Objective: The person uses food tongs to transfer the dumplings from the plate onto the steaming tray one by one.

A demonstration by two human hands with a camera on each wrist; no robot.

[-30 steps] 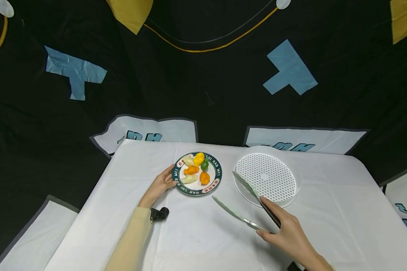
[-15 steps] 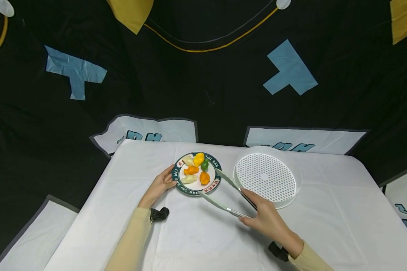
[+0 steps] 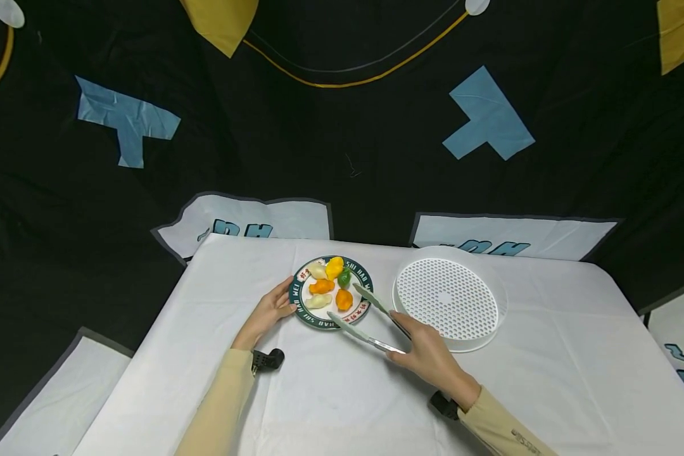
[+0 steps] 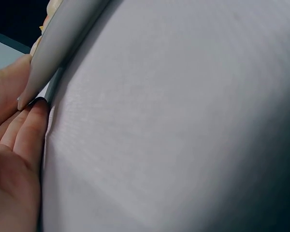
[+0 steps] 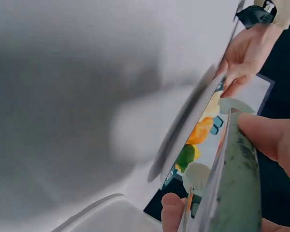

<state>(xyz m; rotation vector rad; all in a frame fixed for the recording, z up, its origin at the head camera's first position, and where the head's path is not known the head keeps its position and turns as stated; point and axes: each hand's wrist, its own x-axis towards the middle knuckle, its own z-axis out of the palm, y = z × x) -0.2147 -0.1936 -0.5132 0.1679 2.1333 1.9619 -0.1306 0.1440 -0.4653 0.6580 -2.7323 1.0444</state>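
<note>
My left hand [image 3: 269, 315] grips the left rim of a round plate [image 3: 330, 324] with a green patterned border; in the left wrist view the thumb lies on top and the fingers beneath. Several small pepper-like pieces lie on it: an orange piece [image 3: 344, 300] at the lower right, a green one [image 3: 344, 277], a yellow one [image 3: 334, 267], another orange one [image 3: 321, 286] and pale ones [image 3: 318, 301]. My right hand [image 3: 430, 356] holds green-tipped tongs [image 3: 370, 296], spread apart, with their tips over the plate's right side around the lower orange piece and nothing pinched between them.
To the right of the plate stands a round white basket [image 3: 447, 297] with a perforated base, close behind my right hand. A white cloth [image 3: 319, 405] covers the table, and a black curtain [image 3: 319, 158] hangs beyond its far edge.
My right hand and the tongs have moved left from in front of the basket to over the plate. The tong tips have come somewhat closer together. My left hand and the plate have stayed put.
</note>
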